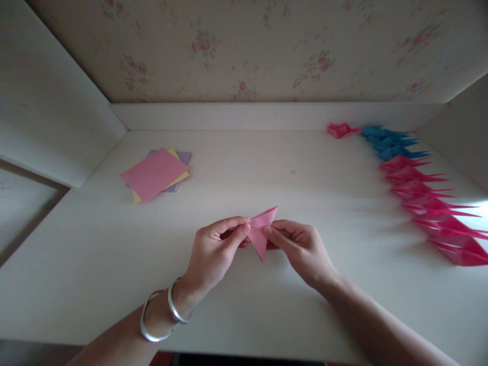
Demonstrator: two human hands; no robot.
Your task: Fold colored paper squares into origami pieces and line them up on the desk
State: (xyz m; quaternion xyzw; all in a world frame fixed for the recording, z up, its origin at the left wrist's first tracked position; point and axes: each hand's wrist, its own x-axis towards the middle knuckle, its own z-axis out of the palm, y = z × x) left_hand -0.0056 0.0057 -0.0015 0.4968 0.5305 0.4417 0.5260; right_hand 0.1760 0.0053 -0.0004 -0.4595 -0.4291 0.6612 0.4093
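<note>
A piece of folded pink paper is held up between both hands over the white table, with one point up to the right and another down. My left hand pinches its left corner between thumb and fingers; two silver bangles circle that wrist. On the opposite side my right hand grips the paper, thumb on the front face and fingers behind. The fingertips behind the paper are partly hidden.
At the left lies a stack of pink, yellow and purple paper sheets. Along the right stand folded blue paper figures and several folded pink paper figures, with one more pink figure near the back. A floral wall rises behind the table.
</note>
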